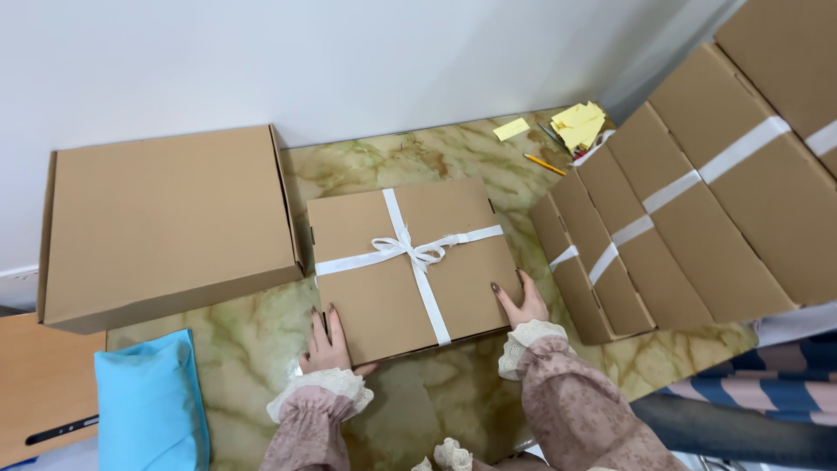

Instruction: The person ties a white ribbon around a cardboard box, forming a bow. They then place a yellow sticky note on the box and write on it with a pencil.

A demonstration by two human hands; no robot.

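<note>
A flat brown cardboard box [366,262] lies in the middle of the marble-patterned table [253,358]. A white ribbon [415,253] crosses it both ways and is tied in a bow on top. My left hand [327,344] grips the box's near left corner, fingers on the lid. At the near right corner, my right hand [521,305] holds the edge with its fingers on top. Both wrists wear lace-cuffed floral sleeves.
A larger plain cardboard box [166,222] sits at the left against the white wall. Several ribbon-tied boxes [697,218] lean stacked at the right. Yellow notes [580,125], a pencil [545,164], a blue cloth [148,406] and a wooden surface [39,392] lie around.
</note>
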